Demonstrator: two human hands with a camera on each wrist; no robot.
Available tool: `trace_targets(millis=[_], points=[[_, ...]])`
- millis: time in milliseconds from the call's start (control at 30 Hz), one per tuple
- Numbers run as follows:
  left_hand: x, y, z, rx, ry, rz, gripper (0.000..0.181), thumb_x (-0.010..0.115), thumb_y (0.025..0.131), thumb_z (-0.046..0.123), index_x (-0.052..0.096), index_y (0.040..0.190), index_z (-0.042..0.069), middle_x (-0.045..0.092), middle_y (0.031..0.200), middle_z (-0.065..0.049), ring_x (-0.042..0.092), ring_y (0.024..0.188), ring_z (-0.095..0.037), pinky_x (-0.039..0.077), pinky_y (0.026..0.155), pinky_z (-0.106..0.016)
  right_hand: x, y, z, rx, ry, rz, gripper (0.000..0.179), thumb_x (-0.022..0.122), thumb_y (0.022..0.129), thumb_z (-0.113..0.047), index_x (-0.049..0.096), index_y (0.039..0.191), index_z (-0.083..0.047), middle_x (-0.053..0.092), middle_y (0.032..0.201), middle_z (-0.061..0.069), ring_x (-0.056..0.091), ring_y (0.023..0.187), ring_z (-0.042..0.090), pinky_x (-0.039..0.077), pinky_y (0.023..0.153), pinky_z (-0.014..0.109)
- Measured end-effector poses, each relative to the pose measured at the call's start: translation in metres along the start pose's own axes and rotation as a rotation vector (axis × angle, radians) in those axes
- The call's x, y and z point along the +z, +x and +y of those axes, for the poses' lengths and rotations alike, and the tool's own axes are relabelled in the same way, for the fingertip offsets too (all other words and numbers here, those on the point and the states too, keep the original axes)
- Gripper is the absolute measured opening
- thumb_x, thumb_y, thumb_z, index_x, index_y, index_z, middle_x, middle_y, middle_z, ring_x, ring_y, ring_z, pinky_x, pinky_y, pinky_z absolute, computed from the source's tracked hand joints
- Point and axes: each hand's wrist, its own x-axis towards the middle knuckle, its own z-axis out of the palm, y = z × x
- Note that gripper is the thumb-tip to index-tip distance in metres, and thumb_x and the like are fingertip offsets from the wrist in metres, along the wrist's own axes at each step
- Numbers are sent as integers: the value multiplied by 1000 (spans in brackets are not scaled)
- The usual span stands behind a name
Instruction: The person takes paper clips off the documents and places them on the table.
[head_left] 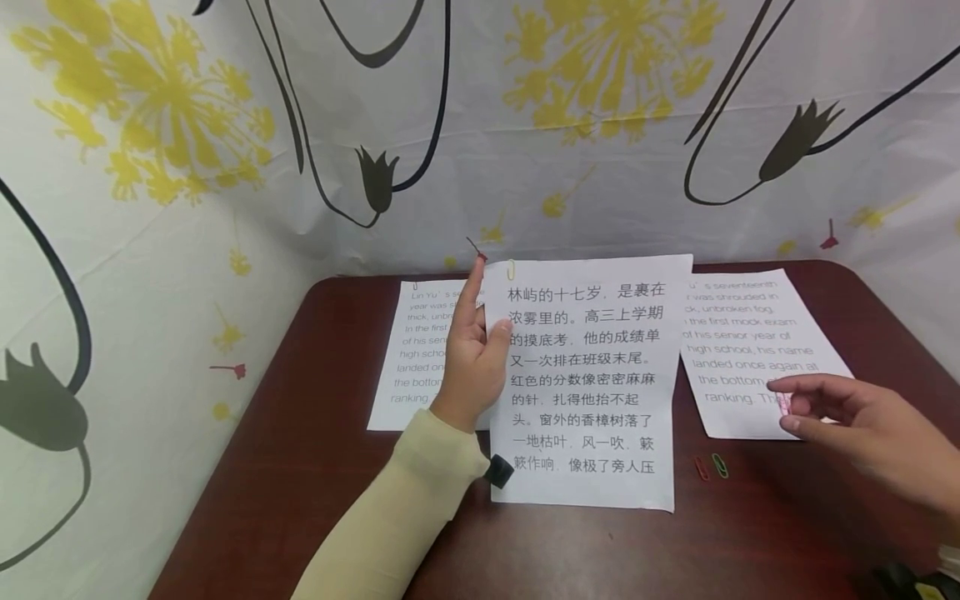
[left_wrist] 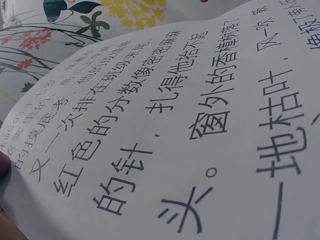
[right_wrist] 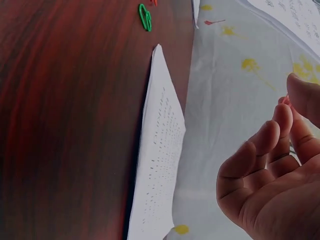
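Observation:
My left hand (head_left: 474,362) grips the left edge of a sheet printed with Chinese characters (head_left: 585,383), thumb on its front face and fingers behind. The sheet stands raised over the table, and a pale yellow paper clip (head_left: 512,270) sits on its top edge near the left corner. In the left wrist view the sheet's printed face (left_wrist: 150,135) bows and fills most of the picture. Off to the right, my right hand (head_left: 873,425) pinches a pink paper clip (head_left: 784,403) between thumb and fingertips. That hand (right_wrist: 280,165) also shows in the right wrist view.
An English-text sheet (head_left: 408,358) lies on the left, partly covered, with a clip at its top. Another English-text sheet (head_left: 750,350) lies on the right. A red paper clip (head_left: 701,468) and a green paper clip (head_left: 720,465) rest on the dark table (head_left: 570,558). Patterned cloth (head_left: 540,167) hangs behind.

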Motion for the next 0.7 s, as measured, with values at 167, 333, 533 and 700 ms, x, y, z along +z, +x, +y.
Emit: trace_targets(millis=[167, 333, 533, 700], points=[[0, 0, -1, -3, 2, 2, 87, 43, 107, -6, 18, 165, 53, 72, 132, -10, 77, 80, -25, 52, 50, -26, 3, -2, 4, 7, -25, -29, 35, 78, 93, -2, 73, 121, -23, 65, 86, -5, 58, 78, 4, 41, 59, 21], [0, 0, -1, 2, 6, 2, 87, 43, 107, -6, 18, 165, 53, 72, 132, -9, 75, 77, -23, 49, 48, -26, 8, -2, 10, -25, -19, -69, 32, 77, 93, 0, 73, 120, -16, 61, 82, -3, 56, 75, 8, 39, 58, 24], [-1, -1, -1, -5, 9, 1, 86, 43, 107, -5, 17, 165, 53, 71, 133, -8, 76, 80, -22, 50, 50, -25, 16, -1, 17, -23, -5, -125, 30, 77, 92, 1, 72, 120, -7, 56, 78, -2, 54, 68, 12, 38, 55, 27], [0, 0, 0, -2, -3, -2, 86, 42, 107, -5, 17, 166, 53, 71, 133, -9, 77, 83, -24, 51, 50, -26, 21, -2, 20, -13, -3, -163, 29, 77, 93, -2, 70, 121, -3, 52, 76, -4, 56, 70, 9, 40, 56, 24]])
